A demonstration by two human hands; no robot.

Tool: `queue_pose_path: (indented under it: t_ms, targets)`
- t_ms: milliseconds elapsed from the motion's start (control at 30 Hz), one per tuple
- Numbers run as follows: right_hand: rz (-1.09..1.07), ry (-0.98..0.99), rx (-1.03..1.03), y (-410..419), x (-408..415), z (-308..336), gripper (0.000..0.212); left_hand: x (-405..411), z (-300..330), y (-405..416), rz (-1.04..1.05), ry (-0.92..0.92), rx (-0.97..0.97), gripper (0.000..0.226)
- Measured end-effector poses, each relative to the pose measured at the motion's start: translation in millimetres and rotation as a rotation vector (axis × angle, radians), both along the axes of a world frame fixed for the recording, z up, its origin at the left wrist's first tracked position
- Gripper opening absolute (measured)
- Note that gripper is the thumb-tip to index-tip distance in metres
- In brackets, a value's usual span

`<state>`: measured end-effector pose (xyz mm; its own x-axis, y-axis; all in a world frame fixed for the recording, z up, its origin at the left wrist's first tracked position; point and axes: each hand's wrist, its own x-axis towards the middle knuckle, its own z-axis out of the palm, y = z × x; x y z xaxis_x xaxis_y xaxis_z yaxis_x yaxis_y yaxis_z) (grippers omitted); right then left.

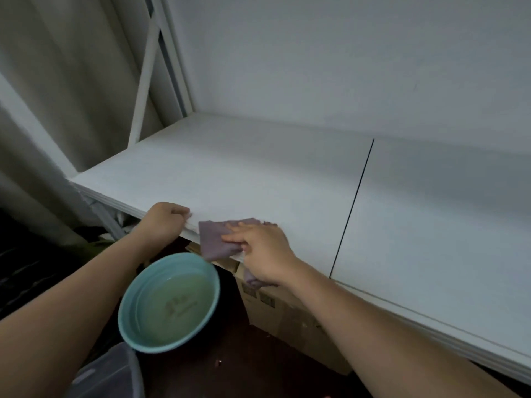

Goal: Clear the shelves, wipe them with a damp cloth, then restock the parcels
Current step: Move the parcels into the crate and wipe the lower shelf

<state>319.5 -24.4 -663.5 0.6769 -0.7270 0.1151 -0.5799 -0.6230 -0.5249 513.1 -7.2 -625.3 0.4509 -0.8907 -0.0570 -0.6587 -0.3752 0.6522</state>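
Flat-fingered, the right hand (263, 248) is pressing a purple cloth (216, 239) onto the front edge of the white shelf (258, 168); fingers are lying straight across the fabric, not curled round it. Cloth is draping over the lip, one part lying on the top surface, the rest hanging down the front, with a further corner showing below the wrist.

Left hand (163, 222) is sitting just beside the cloth, to its left, fingers curled over the shelf edge and gripping it.

Shelf top is showing bare white board, with a thin dark seam (355, 202) running front to back well right of the hands. White frame struts (143, 81) are rising at the far left corner.

Below the shelf, a teal basin (169, 303) holding water is standing on the dark floor, under the left forearm. Cardboard boxes (275, 308) are sitting under the shelf beside the basin. A translucent plastic bin (109, 374) is showing at the bottom edge.
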Motion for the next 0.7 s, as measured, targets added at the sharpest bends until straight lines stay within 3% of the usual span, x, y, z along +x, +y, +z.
queue_pose_path:
  t_ms: [133,267,300,333,400,433,567,700]
  targets:
    - [-0.034,-0.325,0.379,30,8,16,0.044,1,1,-6,0.059,-0.011,-0.1,0.045]
    - [-0.216,-0.664,0.676,8,-29,50,0.036,-17,3,-14,-0.077,-0.039,-0.119,0.045]
    - [-0.289,-0.674,0.703,-4,-43,56,0.032,-23,3,-17,-0.103,-0.042,-0.131,0.047]
    - [-0.386,-0.574,0.618,-16,-57,60,0.031,-28,0,-20,-0.122,-0.042,-0.143,0.047]
    - [-0.57,-0.157,0.189,-40,-80,56,0.042,-37,-8,-29,-0.144,-0.05,-0.143,0.045]
    - [-0.562,-0.025,0.022,-45,-86,51,0.047,-41,-14,-33,-0.148,-0.063,-0.141,0.043]
    - [-0.218,0.401,0.036,-51,-84,16,0.055,-53,-39,-48,-0.188,-0.152,-0.146,0.043]
    - [-0.364,0.446,-0.059,-96,-119,-6,0.053,-52,-65,-59,-0.175,-0.365,-0.222,0.028]
